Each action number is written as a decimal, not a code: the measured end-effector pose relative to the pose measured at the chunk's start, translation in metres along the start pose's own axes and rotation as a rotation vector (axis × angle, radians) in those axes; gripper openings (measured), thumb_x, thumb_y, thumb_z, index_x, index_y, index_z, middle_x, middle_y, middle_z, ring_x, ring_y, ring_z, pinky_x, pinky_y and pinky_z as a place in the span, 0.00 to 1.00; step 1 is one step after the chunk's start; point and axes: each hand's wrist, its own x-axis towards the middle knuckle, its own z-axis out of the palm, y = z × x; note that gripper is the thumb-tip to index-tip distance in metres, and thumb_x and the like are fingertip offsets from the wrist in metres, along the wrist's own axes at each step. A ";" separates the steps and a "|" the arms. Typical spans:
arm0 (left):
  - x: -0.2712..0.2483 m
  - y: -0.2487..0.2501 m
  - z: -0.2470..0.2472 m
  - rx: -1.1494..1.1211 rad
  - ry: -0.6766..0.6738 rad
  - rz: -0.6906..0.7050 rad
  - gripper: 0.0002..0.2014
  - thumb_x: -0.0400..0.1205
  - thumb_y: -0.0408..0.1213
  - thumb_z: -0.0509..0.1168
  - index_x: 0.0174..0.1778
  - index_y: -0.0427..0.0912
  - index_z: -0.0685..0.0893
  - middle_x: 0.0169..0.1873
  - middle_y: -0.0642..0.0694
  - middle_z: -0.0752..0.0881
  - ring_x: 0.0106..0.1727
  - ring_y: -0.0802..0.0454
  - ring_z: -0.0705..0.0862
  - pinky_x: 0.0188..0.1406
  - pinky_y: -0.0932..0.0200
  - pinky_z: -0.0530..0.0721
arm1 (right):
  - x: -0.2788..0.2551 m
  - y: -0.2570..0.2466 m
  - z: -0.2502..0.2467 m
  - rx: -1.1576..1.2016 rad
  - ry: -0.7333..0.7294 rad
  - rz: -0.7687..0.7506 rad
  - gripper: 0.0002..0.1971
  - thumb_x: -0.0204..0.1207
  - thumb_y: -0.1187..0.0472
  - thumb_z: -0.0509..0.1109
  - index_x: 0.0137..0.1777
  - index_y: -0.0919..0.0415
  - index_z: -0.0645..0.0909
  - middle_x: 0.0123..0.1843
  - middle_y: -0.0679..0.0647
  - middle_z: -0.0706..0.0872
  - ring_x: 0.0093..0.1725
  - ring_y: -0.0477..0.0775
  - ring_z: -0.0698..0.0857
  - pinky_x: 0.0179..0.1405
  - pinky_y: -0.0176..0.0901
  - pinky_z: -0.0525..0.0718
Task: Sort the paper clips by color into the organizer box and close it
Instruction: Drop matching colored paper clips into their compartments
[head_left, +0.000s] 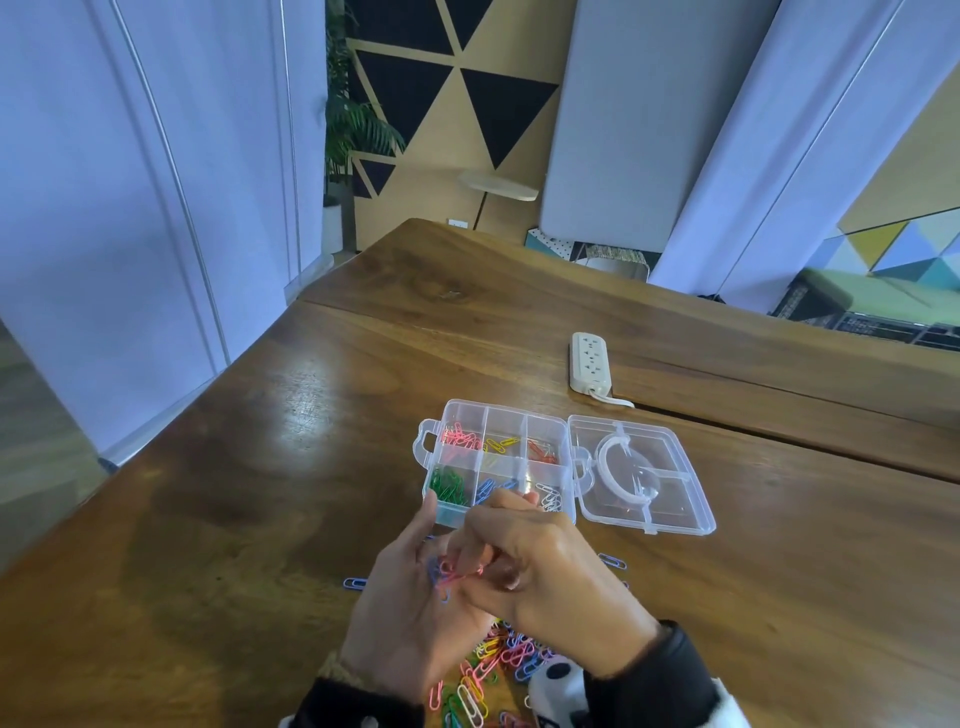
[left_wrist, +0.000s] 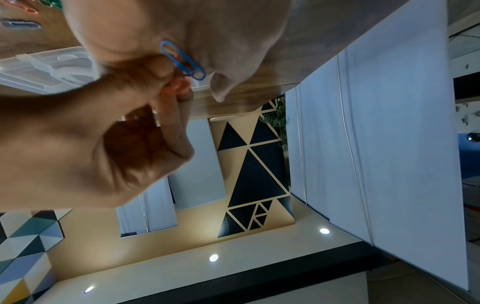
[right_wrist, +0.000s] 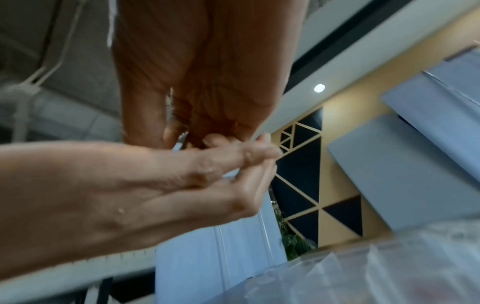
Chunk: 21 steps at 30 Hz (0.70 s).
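The clear organizer box (head_left: 545, 470) lies open on the wooden table, its lid (head_left: 644, 473) flat to the right. Its compartments hold pink, yellow and red clips at the back, and green, blue and white clips at the front. My left hand (head_left: 415, 571) is palm up just in front of the box, carrying a blue clip (left_wrist: 182, 59) and pink clips (head_left: 452, 571) on its palm. My right hand (head_left: 478, 569) reaches over that palm and pinches a pink clip there. A pile of mixed loose clips (head_left: 498, 660) lies below both hands.
Single blue clips lie on the table to the left (head_left: 355, 582) and right (head_left: 612, 561) of my hands. A white power strip (head_left: 589, 364) sits behind the box. A seam in the table (head_left: 779, 441) runs behind the lid.
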 end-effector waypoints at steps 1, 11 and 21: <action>0.000 0.000 0.000 -0.016 -0.011 -0.003 0.28 0.83 0.50 0.55 0.53 0.23 0.86 0.52 0.30 0.86 0.48 0.38 0.90 0.48 0.41 0.88 | 0.000 -0.001 -0.001 0.071 0.032 0.049 0.06 0.65 0.64 0.73 0.36 0.54 0.79 0.37 0.40 0.81 0.40 0.38 0.78 0.39 0.26 0.75; 0.002 -0.007 0.003 -0.063 -0.009 0.018 0.18 0.84 0.38 0.57 0.51 0.26 0.85 0.49 0.32 0.88 0.48 0.40 0.90 0.56 0.38 0.81 | 0.000 -0.004 -0.009 0.733 0.204 0.314 0.08 0.69 0.78 0.71 0.38 0.72 0.74 0.37 0.57 0.89 0.38 0.55 0.88 0.42 0.46 0.85; 0.002 -0.010 -0.002 -0.055 -0.010 0.003 0.16 0.85 0.35 0.55 0.49 0.27 0.84 0.49 0.32 0.88 0.51 0.40 0.90 0.56 0.38 0.83 | 0.002 -0.001 -0.004 0.793 0.240 0.394 0.08 0.70 0.78 0.70 0.38 0.70 0.74 0.33 0.63 0.89 0.31 0.53 0.87 0.30 0.37 0.84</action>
